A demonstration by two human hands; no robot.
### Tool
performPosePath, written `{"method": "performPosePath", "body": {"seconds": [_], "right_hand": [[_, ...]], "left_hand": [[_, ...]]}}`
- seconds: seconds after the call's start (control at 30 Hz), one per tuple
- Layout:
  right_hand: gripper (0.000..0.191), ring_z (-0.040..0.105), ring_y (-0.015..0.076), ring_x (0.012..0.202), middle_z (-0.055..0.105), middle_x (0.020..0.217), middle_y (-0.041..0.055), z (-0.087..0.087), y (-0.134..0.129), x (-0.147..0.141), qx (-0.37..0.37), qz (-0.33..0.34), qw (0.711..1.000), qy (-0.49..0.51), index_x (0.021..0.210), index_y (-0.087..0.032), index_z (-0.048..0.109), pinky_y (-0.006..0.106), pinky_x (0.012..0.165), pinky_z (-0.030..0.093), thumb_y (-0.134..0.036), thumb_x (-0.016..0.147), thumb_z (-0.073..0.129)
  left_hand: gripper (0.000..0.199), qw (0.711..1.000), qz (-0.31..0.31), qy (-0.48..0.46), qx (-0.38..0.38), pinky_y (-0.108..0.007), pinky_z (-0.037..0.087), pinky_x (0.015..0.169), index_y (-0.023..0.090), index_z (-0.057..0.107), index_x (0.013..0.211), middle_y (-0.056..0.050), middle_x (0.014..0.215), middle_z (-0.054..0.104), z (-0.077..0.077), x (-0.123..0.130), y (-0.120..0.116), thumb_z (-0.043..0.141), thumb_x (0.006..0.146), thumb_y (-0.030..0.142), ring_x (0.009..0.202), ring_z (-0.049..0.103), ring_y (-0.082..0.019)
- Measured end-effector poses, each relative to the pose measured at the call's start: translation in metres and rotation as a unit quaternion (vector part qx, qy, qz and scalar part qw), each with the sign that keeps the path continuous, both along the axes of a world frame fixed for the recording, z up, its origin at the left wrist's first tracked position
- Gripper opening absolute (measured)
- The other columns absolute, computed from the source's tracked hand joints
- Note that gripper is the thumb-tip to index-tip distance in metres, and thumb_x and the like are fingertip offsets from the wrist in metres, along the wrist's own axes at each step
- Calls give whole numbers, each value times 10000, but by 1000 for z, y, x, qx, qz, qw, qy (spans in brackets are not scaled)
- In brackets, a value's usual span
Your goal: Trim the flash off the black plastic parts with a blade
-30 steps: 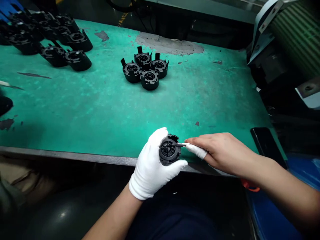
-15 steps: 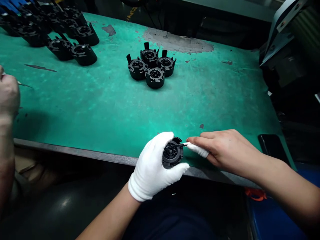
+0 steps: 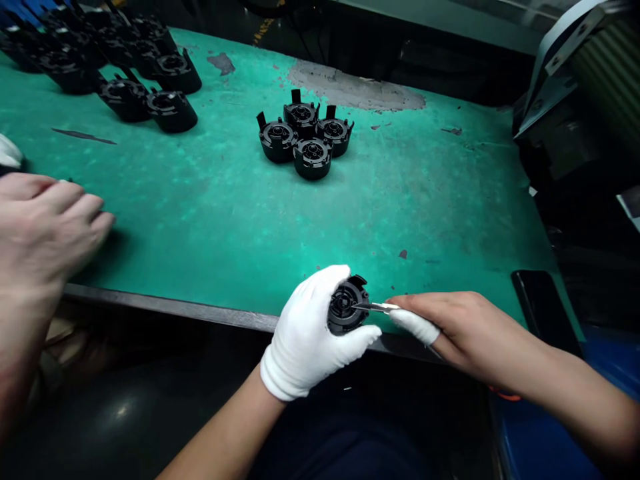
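My left hand, in a white glove, is curled around a round black plastic housing above the table's front edge. The housing's ribbed inner face is turned up. My right hand, bare except for a white cover on the thumb, pinches a slim pointed knife. The blade's tip lies over the inner face near its centre; whether it touches is hard to tell. Most of the handle is hidden by my fingers.
Several black housings stand grouped mid-table, and more taller ones fill the back left. A co-worker's hand is at the left. A phone lies at the right edge of the green table.
The knife has drawn slightly right and down, its tip now nearer the housing's centre. My left hand holds almost still. The co-worker's hand has come in further from the left.
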State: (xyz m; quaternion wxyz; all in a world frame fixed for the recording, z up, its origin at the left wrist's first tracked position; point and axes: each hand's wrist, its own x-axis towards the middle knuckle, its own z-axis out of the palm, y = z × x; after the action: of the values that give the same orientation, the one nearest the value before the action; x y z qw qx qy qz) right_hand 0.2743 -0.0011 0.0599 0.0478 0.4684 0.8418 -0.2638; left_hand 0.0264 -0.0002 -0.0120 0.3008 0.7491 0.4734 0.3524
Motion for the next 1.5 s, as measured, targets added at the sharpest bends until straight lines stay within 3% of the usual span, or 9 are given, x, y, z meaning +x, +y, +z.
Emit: {"method": "performPosePath", "body": {"seconds": [0.3,0.4,0.5,0.63,0.77,0.87,1.0,1.27,1.5], "right_hand": [[587,710,312,1025,721,1193,115,-10,-31,-25,-21,-74,997,-31,1384,-217,564,461,852,575,-71,830,435],[433,704,279,1016,742,1108,81,-11,-37,-29,-49,-124,989,59,1279,-251,620,409,872,551,-135,904,437],[349,686,226,1016,725,1137,58,-25,-45,-43,-72,-236,942,228,1299,-268,560,338,859,536,-230,984,416],[363,681,211,930,723,1026,58,-47,-37,-66,-50,-358,867,343,1346,-218,508,321,793,544,-327,1030,366],[355,676,211,1008,729,1120,56,-37,-8,-54,-1,-278,906,320,1277,-212,616,326,859,529,-231,975,429],[394,645,215,1144,694,1274,35,-17,-3,-28,41,-187,950,249,1274,-257,643,339,954,501,-167,933,467],[407,668,242,1105,695,1268,55,-5,-15,-9,62,-128,985,97,1321,-272,611,391,916,529,-193,957,445],[477,712,257,983,731,1145,81,-8,-29,-12,43,-90,995,-13,1370,-256,579,386,811,577,-144,926,449],[508,721,259,970,743,1115,94,-9,-51,-27,30,-132,991,11,1355,-235,597,389,859,585,-100,889,445]], "left_hand": [[835,1000,15,-7,0,-447,464,1137,201,465,1385,-123,1382,581,-1,-1,0,828,714,540,1291,569,-278],[846,999,32,-6,-16,-481,465,1136,220,471,1395,-124,1391,582,-4,-1,0,835,704,545,1292,572,-296],[871,998,62,-20,-27,-519,438,1154,221,425,1446,-146,1447,535,-4,5,-13,811,735,544,1338,531,-323],[855,993,102,-3,-52,-610,343,1190,228,133,1580,-186,1627,249,0,18,-56,635,915,423,1495,294,-357],[905,992,107,34,-58,-650,345,1169,244,26,1588,-180,1661,114,6,16,-76,608,914,405,1524,197,-377],[905,991,115,12,-68,-597,263,1228,238,89,1581,-154,1652,174,12,6,-54,646,896,434,1530,205,-330],[1007,993,14,-26,-119,-534,281,1239,216,134,1571,-151,1640,225,14,-7,-14,739,815,495,1513,265,-307],[900,993,-25,-21,-110,-516,408,1167,209,456,1397,-129,1427,540,15,-10,4,839,672,583,1337,523,-308],[921,993,-4,-4,-121,-495,463,1119,268,459,1389,-91,1404,561,9,-10,0,890,620,537,1281,574,-293]]}}
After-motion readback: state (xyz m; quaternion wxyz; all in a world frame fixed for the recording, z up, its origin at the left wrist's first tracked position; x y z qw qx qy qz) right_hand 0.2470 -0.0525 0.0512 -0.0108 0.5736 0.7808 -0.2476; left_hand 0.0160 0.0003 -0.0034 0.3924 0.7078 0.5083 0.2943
